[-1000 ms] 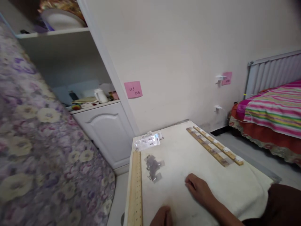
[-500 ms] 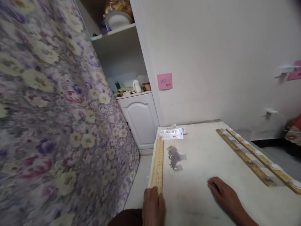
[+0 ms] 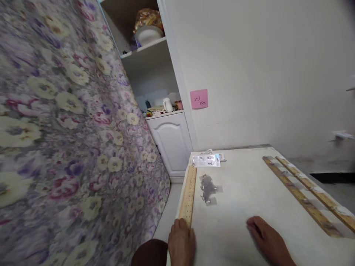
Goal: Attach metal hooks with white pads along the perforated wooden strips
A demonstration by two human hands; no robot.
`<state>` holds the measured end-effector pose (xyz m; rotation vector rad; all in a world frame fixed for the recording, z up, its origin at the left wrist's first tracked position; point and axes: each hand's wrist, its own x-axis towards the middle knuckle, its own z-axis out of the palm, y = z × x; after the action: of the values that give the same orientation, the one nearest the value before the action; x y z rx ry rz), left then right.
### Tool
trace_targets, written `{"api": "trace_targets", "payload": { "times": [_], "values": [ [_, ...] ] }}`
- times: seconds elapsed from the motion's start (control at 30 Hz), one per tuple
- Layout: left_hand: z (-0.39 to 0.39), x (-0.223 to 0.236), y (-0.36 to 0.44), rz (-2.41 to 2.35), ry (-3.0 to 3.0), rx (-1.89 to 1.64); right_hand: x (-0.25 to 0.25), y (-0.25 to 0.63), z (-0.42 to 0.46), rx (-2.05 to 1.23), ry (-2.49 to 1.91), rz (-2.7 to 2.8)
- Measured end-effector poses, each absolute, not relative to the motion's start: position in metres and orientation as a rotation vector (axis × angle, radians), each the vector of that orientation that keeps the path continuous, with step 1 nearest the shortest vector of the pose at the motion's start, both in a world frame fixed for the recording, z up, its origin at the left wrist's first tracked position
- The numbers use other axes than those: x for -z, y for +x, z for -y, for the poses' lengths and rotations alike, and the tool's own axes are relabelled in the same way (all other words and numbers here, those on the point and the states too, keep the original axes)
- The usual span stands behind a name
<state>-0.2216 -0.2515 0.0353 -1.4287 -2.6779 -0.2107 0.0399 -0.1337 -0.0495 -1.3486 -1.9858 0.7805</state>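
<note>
My left hand (image 3: 181, 242) is closed over the near end of a pale wooden strip with rows of small holes (image 3: 190, 195), at the table's left edge. More pale wood lies alongside that strip, so there may be more than one. My right hand (image 3: 266, 238) rests on the white table (image 3: 233, 218), fingers curled in and nothing visible in them. Between the strip and the table's middle is a small heap of clear adhesive hooks (image 3: 208, 188) with metal parts. Hook packages (image 3: 206, 160) lie at the far left corner.
Along the table's right side lie two wooden strips (image 3: 302, 197) bearing clear and white pieces. A floral curtain (image 3: 83, 147) hangs at the left. Behind stand a white cabinet (image 3: 173, 144) with shelves and a wall with a pink note (image 3: 199, 99).
The view has swung slightly left and up, so everything sits a little lower and further right. Both hands keep nearly the same places on the strip and table.
</note>
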Motion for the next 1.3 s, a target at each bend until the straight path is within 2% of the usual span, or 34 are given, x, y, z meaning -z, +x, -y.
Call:
{"api": "trace_targets", "payload": {
  "times": [0.4, 0.97, 1.3],
  "values": [
    [0.261, -0.031, -0.218, 2.736, -1.397, 0.161, 0.04, 0.044, 0.137, -0.865, -1.365, 2.031],
    [0.27, -0.045, -0.23, 2.848, -1.5, 0.232, 0.044, 0.047, 0.136, -0.778, -1.353, 2.045],
    [0.25, -0.041, -0.221, 2.912, -1.404, 0.179, 0.044, 0.045, 0.136, -0.793, -1.358, 2.046]
  ]
}}
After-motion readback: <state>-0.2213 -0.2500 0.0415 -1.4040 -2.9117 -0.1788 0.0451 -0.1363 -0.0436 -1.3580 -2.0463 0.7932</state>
